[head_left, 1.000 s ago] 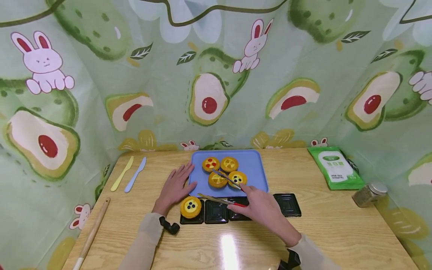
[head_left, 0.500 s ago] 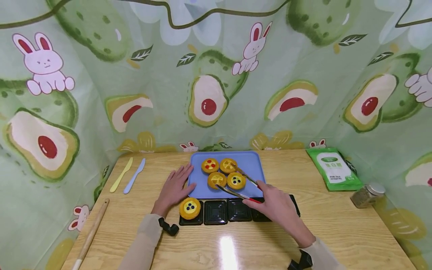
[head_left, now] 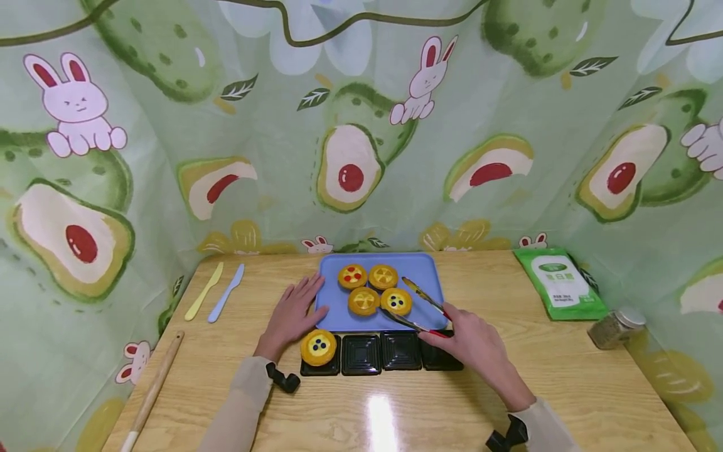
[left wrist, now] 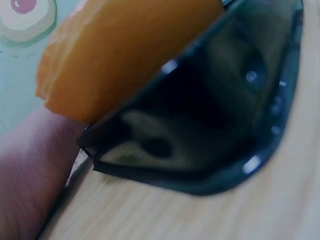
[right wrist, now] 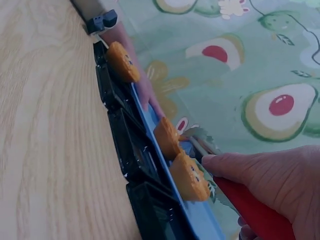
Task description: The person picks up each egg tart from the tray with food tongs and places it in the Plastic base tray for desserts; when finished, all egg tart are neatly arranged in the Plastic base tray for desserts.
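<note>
My right hand [head_left: 474, 342] grips red-handled tongs [right wrist: 250, 210], whose spread tips stand on either side of a blueberry-topped tart [head_left: 396, 302] on the blue tray [head_left: 423, 276]. Beside that tart are a second tart [head_left: 363, 302], a red-topped tart [head_left: 353, 276] and another yellow tart [head_left: 383, 276]. My left hand [head_left: 294, 311] lies flat with its fingers extended at the tray's left edge. Close to that wrist, another blueberry-topped tart [head_left: 319, 348] sits in the leftmost black plastic tray [left wrist: 200, 125].
Several small black trays [head_left: 361, 355] line the front of the blue tray. Yellow [head_left: 204, 292] and blue knives [head_left: 226, 293] and a wooden-handled tool [head_left: 152, 392] lie left. A green packet [head_left: 562, 284] and a spice jar [head_left: 615, 328] stand right, before a patterned curtain [head_left: 271, 188].
The tongs in my right hand have moved right, from across the middle tarts to around the front-right blueberry tart. The left hand and the tarts have stayed put.
</note>
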`<action>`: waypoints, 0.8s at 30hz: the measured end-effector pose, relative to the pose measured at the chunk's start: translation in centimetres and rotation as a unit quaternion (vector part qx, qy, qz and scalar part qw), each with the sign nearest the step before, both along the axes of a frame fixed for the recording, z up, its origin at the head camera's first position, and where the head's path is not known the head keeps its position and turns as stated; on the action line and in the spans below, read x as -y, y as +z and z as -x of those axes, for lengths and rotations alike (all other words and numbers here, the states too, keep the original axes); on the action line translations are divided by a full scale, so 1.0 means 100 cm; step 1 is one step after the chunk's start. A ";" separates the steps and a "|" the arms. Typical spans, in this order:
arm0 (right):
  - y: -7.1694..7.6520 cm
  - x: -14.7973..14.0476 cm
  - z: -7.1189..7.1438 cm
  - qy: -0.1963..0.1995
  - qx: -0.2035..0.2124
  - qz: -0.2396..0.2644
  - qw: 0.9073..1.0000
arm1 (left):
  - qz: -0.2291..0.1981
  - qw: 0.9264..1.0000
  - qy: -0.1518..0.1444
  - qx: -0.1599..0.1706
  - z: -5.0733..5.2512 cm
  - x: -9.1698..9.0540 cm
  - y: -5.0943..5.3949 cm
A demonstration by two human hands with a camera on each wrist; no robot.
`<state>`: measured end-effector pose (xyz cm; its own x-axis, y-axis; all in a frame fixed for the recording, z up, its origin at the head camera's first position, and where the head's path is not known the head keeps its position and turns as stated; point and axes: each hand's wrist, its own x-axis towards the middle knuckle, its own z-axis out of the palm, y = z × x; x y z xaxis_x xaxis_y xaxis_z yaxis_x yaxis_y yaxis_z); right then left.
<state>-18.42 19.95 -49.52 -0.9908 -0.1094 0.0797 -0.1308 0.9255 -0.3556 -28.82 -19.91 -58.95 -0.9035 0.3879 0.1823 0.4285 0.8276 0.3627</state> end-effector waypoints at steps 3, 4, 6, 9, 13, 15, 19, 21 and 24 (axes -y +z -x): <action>-0.003 -0.002 0.002 0.000 0.008 -0.004 1.000 | 0.002 1.000 -0.005 -0.004 0.002 -0.001 0.001; -0.004 -0.003 0.002 0.001 0.011 -0.006 1.000 | 0.003 1.000 -0.005 -0.004 0.002 -0.001 0.001; -0.005 -0.003 0.003 0.005 0.017 -0.012 1.000 | 0.005 1.000 -0.005 -0.006 0.002 -0.001 0.000; -0.007 -0.003 0.005 0.008 0.020 -0.019 1.000 | 0.006 1.000 -0.004 -0.009 0.003 0.001 0.000; -0.008 -0.004 0.008 0.005 0.015 -0.021 1.000 | 0.001 1.000 -0.001 -0.009 0.003 0.001 0.001; -0.009 -0.004 0.008 0.004 0.014 -0.021 1.000 | -0.001 1.000 0.000 -0.008 0.002 0.001 0.001; -0.011 -0.003 0.007 0.009 0.020 -0.022 1.000 | 0.001 1.000 -0.001 -0.008 0.001 0.001 0.000; -0.014 -0.003 0.006 0.010 0.023 -0.023 0.999 | 0.001 1.000 -0.001 -0.006 0.000 0.001 0.000; -0.017 -0.003 0.006 0.009 0.025 -0.024 0.999 | -0.001 1.000 0.001 -0.002 0.000 0.000 0.001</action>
<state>-19.02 20.30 -51.23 -0.9913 -0.1295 0.0239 -0.1304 0.9391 -0.3179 -28.85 -19.95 -58.85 -0.9039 0.3850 0.1864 0.4275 0.8277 0.3634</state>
